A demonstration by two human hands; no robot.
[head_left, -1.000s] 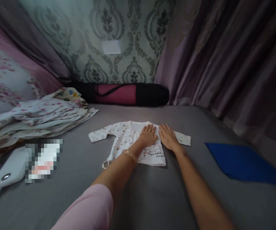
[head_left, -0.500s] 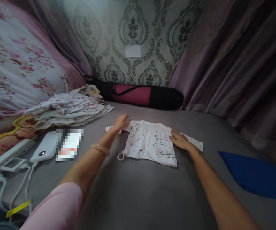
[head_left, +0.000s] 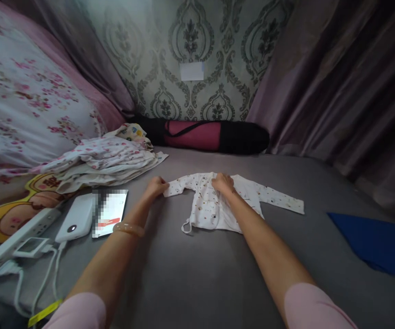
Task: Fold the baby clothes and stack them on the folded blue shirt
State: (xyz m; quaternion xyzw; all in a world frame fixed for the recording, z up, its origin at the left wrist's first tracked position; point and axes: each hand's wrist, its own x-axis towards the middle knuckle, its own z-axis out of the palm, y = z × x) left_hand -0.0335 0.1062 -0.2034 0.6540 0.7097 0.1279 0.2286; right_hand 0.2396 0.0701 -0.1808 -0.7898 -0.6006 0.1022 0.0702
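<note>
A small white baby shirt (head_left: 204, 208) with a speckled print lies spread on the grey sheet, both sleeves stretched outward. At the cuff of its left-hand sleeve, my left hand (head_left: 156, 187) is closed, pinching the fabric. My right hand (head_left: 223, 183) rests at the neckline near the shirt's middle, its fingers curled on the cloth there. The right forearm covers much of the printed front panel. A thin tie loop sticks out at the shirt's lower left corner.
Stacked baby clothes (head_left: 111, 157) lie at the left. Nearer are a phone (head_left: 111, 212), a white power bank (head_left: 77, 217), a power strip (head_left: 19, 246) and cables. A black and pink long bag (head_left: 197, 136) lies along the wall. Blue folded cloth (head_left: 376, 244) is at right.
My right hand has moved left from the shirt's right side to its neckline. My left hand has gone out to the cuff and pinched it, and that sleeve is now straighter.
</note>
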